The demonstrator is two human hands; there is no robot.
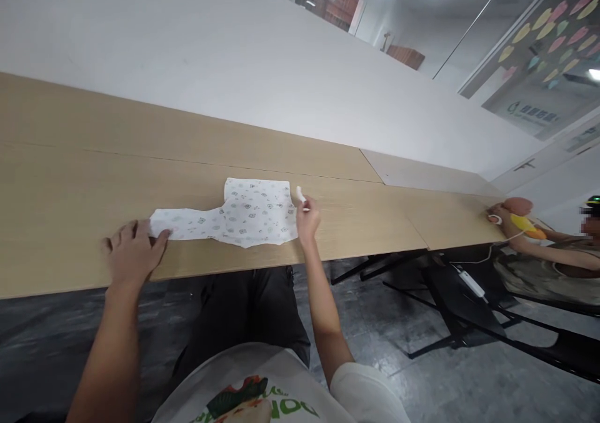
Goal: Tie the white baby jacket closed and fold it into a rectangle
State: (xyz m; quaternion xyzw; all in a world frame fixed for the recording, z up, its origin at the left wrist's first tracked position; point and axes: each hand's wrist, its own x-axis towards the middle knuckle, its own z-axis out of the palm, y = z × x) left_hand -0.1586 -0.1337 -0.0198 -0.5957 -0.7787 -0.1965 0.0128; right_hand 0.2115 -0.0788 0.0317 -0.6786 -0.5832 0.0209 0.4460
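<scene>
A small white long-sleeved shirt (pixel 257 210) with a scattered dark print lies flat on the wooden table. One sleeve (pixel 187 224) stretches out to the left. At that sleeve's end my left hand (pixel 133 251) rests on the tabletop, fingers spread, with the thumb touching the cuff. On the opposite side my right hand (pixel 308 218) is closed in a pinch on white fabric at the shirt's right edge. A short end of that fabric sticks up above the fingers. The rest of the right sleeve is hidden behind the hand.
The long wooden table (pixel 365 217) runs along a white partition wall (pixel 187 73). Black folding chairs (pixel 450 298) stand at the right, one with a white power strip (pixel 471 283) on its seat. At the far right another person (pixel 557 260) sits with a pinkish round object (pixel 519 206).
</scene>
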